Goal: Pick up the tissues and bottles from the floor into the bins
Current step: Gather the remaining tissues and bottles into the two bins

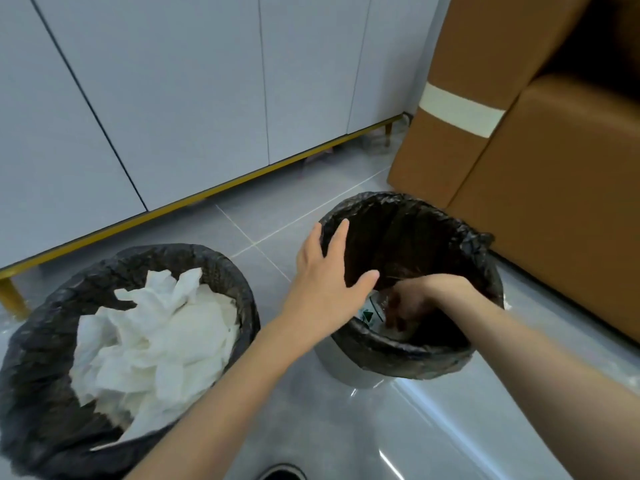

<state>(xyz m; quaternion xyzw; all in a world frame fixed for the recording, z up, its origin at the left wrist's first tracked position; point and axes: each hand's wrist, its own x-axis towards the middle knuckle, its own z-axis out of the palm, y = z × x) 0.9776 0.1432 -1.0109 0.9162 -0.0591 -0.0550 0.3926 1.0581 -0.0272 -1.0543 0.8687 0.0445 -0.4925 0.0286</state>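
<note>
We are holding a clear, green-labelled plastic bottle inside the right bin, with our right hand fingers curling round it. Our left hand is hovering over the bin's crinkled black liner, fingers spread and holding nothing. Crumpled white tissues are filling the left bin. A brown sofa is crowding the far right.

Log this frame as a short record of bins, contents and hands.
left bin: black liner, heaped with white tissues
right bin: black liner, clear bottle inside
left hand: open, fingers spread, at right bin's left rim
right hand: reaching into right bin, at the bottle; grip blurred
</note>
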